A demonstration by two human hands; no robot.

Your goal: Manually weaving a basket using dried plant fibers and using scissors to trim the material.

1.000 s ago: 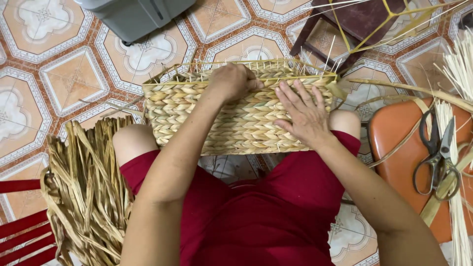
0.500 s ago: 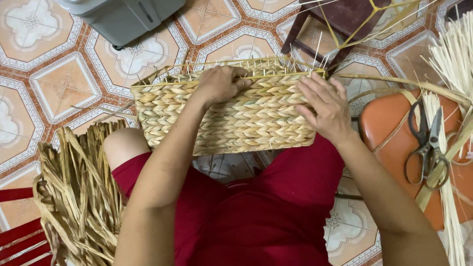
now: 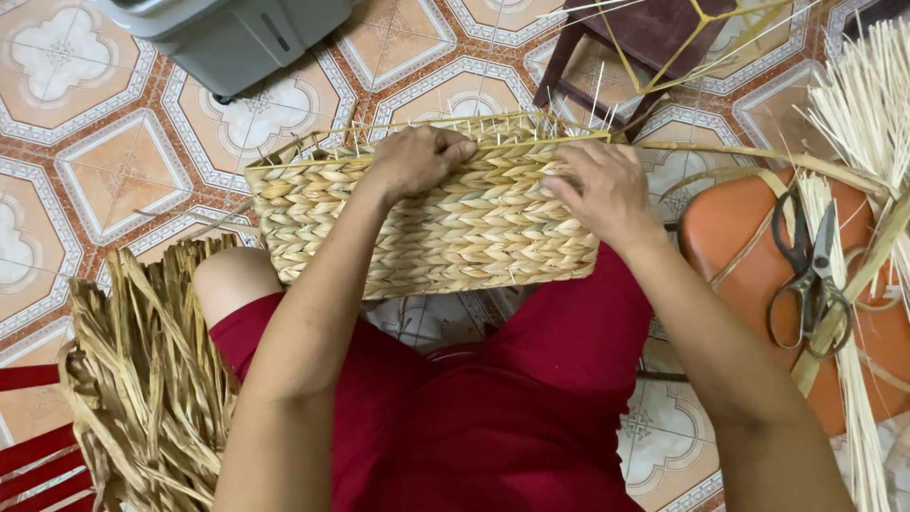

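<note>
Your left hand (image 3: 417, 156) curls closed over the woven basket's (image 3: 427, 228) rim; your right hand (image 3: 607, 194) presses flat, fingers spread, on its side

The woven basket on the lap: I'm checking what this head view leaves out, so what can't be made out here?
- Woven basket: its inside and far wall are hidden behind the near wall.
- Left hand: fingertips curl over the rim, out of sight.
- Right hand: its palm faces the weave, so any strand under it is hidden.
- Grey bin: cut off by the top edge.
- Scissors: strips cross the handles.
</note>
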